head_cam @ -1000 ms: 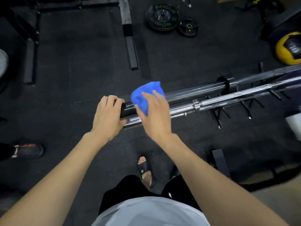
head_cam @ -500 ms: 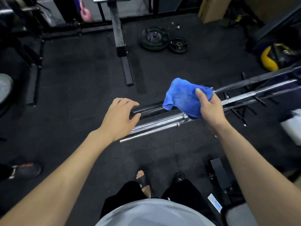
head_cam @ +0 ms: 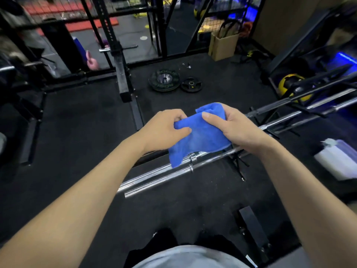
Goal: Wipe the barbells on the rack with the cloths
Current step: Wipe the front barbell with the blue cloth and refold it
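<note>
While both arms reach forward from the bottom corners of the view, the left hand has its grip pinched on the left edge of the blue cloth, thumb and curled fingers closed on the fabric. The cloth is stretched roughly sideways between the hands, with 1 loose corner hanging down toward the near barbells. These chrome bars lie side by side on the low rack, their long axes running from the lower left, where the bar ends point, up to the far right. The cloth hangs above them; whether its hanging corner touches them cannot be told. The right hand has its grip clamped on the cloth's right side, thumb on top. Farther back, a cardboard box on the floor holds dark items, too blurred to name.
</note>
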